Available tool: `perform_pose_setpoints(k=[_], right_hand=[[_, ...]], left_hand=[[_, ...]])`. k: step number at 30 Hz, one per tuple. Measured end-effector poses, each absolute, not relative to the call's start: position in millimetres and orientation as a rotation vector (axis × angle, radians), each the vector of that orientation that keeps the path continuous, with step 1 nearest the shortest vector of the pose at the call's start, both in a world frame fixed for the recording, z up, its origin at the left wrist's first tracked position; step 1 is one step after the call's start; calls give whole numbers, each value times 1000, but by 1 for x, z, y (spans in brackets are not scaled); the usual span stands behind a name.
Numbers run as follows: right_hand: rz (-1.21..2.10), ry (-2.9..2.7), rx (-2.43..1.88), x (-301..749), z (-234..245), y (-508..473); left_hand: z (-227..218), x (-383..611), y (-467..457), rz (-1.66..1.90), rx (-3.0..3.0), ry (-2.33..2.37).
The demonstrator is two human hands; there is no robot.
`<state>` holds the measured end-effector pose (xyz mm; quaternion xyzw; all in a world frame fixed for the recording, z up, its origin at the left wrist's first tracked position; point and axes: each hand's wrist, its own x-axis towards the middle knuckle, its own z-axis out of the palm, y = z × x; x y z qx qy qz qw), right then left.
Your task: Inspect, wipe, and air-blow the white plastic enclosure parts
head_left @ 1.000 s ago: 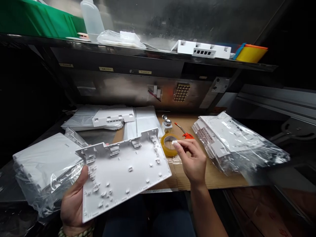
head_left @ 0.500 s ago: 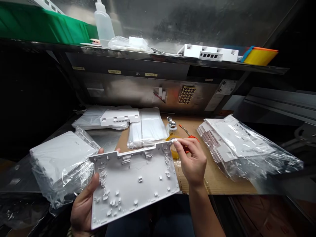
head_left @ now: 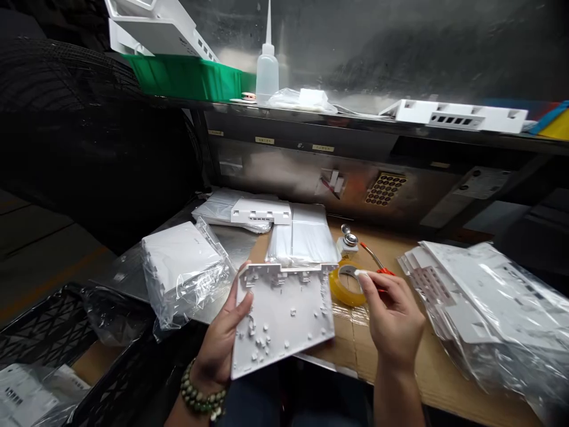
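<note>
My left hand point(head_left: 220, 341) holds a white plastic housing panel point(head_left: 284, 314) by its left edge, inner side up, with small pegs and clips showing. My right hand point(head_left: 393, 314) hovers just right of the panel with finger and thumb pinched on a small white piece at its tips. Just beyond those fingertips a roll of yellow tape point(head_left: 347, 284) lies on the cardboard sheet point(head_left: 427, 379).
Bagged white panels point(head_left: 489, 308) lie at the right, another bagged stack point(head_left: 184, 267) at the left. Flat bags point(head_left: 304, 237), a metal-capped small bottle point(head_left: 348, 240) and a red-handled tool point(head_left: 377, 264) lie behind. A green bin point(head_left: 186, 77), squeeze bottle point(head_left: 267, 65) and white housing point(head_left: 457, 114) sit on the shelf. Black crate point(head_left: 44, 320) lower left.
The view has swung left and up. My left hand has brought the panel closer to the centre and more end-on. My right hand stays pinched near the tape.
</note>
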<state>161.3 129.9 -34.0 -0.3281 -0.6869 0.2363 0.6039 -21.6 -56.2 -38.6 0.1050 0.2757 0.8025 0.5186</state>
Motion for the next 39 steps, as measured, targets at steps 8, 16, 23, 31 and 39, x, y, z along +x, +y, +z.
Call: perform_pose_setpoints(k=[8, 16, 23, 31, 39], right_hand=[[642, -1700, -332, 110, 7, 60], [523, -1652, -370, 103, 13, 60], [446, -1653, -355, 106, 10, 57], [370, -1604, -472, 121, -1, 89], [202, -2138, -1002, 188, -105, 232]], left_hand=[[-10, 18, -34, 1963, 525, 909], [-13, 25, -28, 1964, 649, 935], [-4, 33, -24, 2044, 640, 1047], [-9, 18, -24, 2087, 592, 987], [-21, -69, -71, 1989, 641, 318]])
